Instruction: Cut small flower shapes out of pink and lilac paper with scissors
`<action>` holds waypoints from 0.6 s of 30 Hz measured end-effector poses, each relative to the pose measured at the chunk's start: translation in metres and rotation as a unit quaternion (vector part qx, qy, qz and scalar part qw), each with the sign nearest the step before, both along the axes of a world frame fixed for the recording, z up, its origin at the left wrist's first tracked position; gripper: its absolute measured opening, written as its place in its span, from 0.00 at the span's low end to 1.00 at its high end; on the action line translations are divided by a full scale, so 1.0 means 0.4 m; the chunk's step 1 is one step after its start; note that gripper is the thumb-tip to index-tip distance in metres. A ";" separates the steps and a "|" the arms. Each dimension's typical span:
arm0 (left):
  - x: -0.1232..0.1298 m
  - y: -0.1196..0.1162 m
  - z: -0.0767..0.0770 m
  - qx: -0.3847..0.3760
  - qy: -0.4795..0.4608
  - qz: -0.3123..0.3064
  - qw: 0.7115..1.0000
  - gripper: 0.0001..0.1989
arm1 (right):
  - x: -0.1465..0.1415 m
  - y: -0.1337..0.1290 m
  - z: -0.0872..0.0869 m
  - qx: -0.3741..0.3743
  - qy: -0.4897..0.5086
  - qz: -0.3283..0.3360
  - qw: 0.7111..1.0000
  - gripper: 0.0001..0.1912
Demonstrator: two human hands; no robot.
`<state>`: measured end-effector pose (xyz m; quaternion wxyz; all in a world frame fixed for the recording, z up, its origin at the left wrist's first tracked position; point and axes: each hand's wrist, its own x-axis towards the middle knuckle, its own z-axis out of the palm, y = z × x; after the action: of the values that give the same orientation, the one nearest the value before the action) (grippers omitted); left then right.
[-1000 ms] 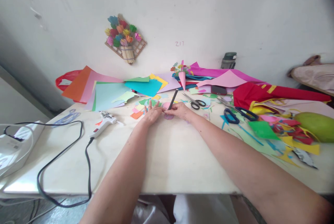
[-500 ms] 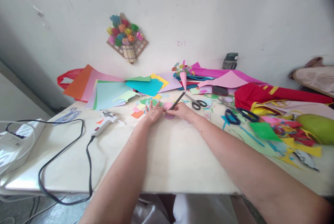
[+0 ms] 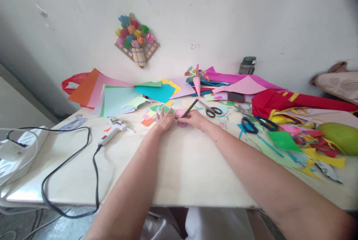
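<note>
A dark pen [image 3: 190, 108] slants up and to the right from my right hand [image 3: 195, 118], whose fingers are closed around its lower part. My left hand [image 3: 165, 119] lies on the table just to the left, fingers spread, its inner fingertips close to the pen's tip. Small pink and purple paper pieces [image 3: 182, 124] lie between and below the two hands, partly covered by the fingers. Black-handled scissors [image 3: 213, 111] rest right of my right hand. Behind them stands a pink paper cone [image 3: 197, 84] with small paper flowers.
A glue gun [image 3: 112, 132] with its black cord lies on the left of the table [image 3: 179, 173]. Coloured sheets [image 3: 119, 100] lie at the back left. Blue-handled scissors [image 3: 249, 125], paper scraps and a green object [image 3: 339, 137] are on the right.
</note>
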<state>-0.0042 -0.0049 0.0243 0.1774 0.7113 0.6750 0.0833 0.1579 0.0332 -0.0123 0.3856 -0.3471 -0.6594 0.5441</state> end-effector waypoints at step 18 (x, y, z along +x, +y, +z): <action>-0.004 0.002 -0.004 0.000 -0.004 0.004 1.000 0.24 | -0.005 0.008 -0.009 0.040 -0.058 -0.032 0.997 0.11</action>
<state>-0.0058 -0.0042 0.0229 0.1800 0.7085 0.6768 0.0871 0.1561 0.0363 -0.0160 0.3774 -0.3831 -0.6903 0.4840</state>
